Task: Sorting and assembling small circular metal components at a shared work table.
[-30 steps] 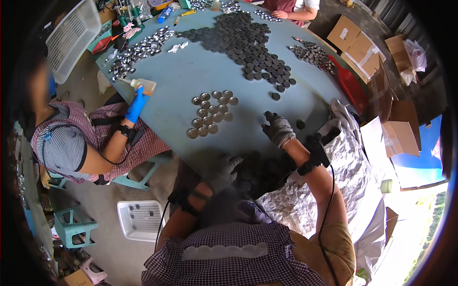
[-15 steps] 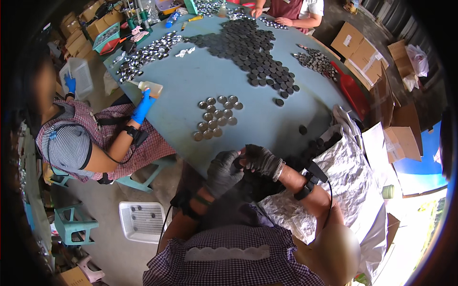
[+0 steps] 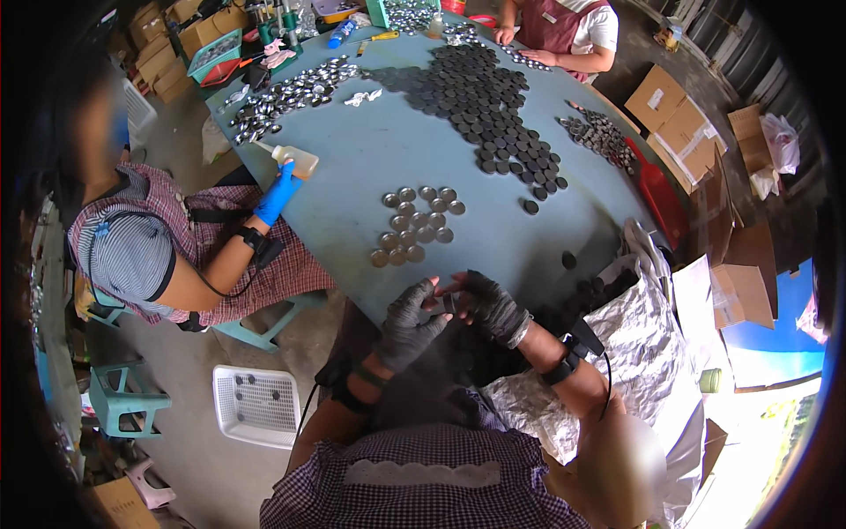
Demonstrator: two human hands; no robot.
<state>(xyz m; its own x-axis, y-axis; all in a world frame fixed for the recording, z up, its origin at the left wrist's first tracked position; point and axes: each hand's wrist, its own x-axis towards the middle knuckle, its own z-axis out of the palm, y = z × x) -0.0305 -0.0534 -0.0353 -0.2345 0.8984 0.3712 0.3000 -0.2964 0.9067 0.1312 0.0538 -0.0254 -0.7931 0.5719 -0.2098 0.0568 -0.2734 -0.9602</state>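
Both my hands wear dark grey gloves and meet at the near edge of the blue-green table (image 3: 370, 159). My left hand (image 3: 410, 322) and my right hand (image 3: 489, 304) together pinch a small dark round cap (image 3: 448, 302) between their fingertips. Just beyond them on the table lies a cluster of silver round caps (image 3: 414, 227). A heap of dark caps (image 3: 590, 295) sits to my right on crinkled silver foil (image 3: 634, 361).
A large spread of dark discs (image 3: 493, 110) and piles of shiny caps (image 3: 291, 93) cover the far table. A person on the left, in a blue glove (image 3: 278, 194), holds a small bottle (image 3: 295, 159). Another person (image 3: 564, 26) works opposite. A white basket (image 3: 256, 406), stools and cardboard boxes (image 3: 679, 115) stand around.
My right hand came back from the table's right side toward me and joined my left hand, and the two now hold a dark cap between them. My view shifted slightly.
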